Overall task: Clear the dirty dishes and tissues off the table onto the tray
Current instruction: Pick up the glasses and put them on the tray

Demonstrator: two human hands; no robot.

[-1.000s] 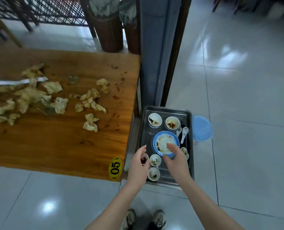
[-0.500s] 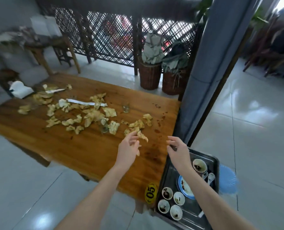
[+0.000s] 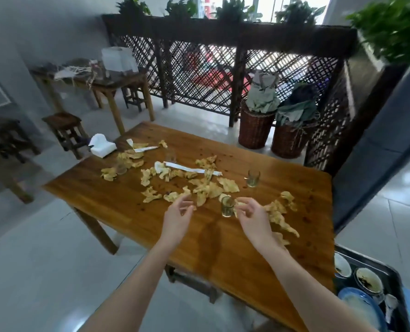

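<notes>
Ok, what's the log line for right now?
left hand: open, empty | right hand: open, beside glass | tissues: on table | tray: holds dishes

A second ago both hands were down over the tray (image 3: 378, 261), reaching among the dishes (image 3: 369, 281) in it. Both have since come away empty and moved over the table (image 3: 127, 207), in from its near edge. The left hand (image 3: 177, 218) now hovers just short of the scattered tissues (image 3: 208, 189). The right hand (image 3: 252, 216) is just beside a small glass (image 3: 227, 207), fingers loosely curled. The view has swung up from tray to table.
</notes>
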